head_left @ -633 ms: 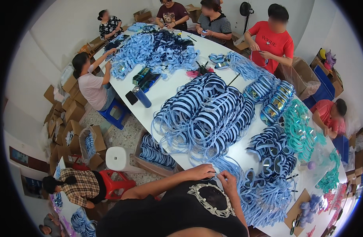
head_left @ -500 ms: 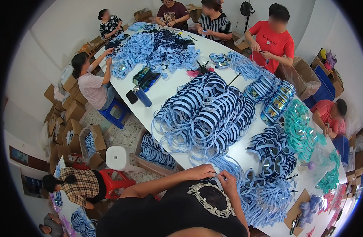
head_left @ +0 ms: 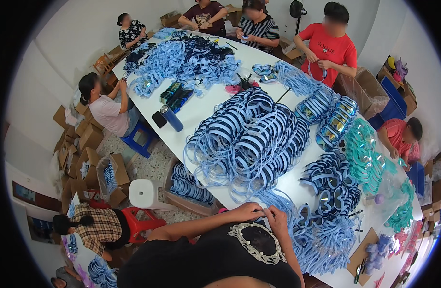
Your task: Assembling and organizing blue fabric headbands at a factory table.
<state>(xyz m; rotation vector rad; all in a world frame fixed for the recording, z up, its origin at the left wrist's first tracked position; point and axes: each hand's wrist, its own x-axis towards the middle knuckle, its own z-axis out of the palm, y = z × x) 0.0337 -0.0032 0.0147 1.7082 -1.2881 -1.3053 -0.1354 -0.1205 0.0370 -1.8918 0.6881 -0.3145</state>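
Observation:
My left hand (head_left: 249, 211) and my right hand (head_left: 277, 221) meet in front of my chest at the table's near edge. Both are closed, fingertips pinched together. Between them runs a narrow pale-blue strap (head_left: 267, 222), mostly hidden by the fingers. Just beyond lies a large heap of swim goggles (head_left: 249, 139) with light blue frames and loose straps. To the right of my hands are more goggles with dark lenses (head_left: 333, 199) and a tangle of pale-blue straps (head_left: 321, 245).
Across the white table (head_left: 201, 103) are another blue goggle heap (head_left: 182, 62), green goggles (head_left: 366, 153), a blue bottle (head_left: 171, 118) and black-handled scissors (head_left: 359, 271). A white stool (head_left: 146, 193) and a filled bin (head_left: 189, 185) stand at left. Several people work around the table.
My hands stay close together, with fingers shifted slightly and less of the strap showing. At the left, a seated co-worker has drawn their arms back from the heap.

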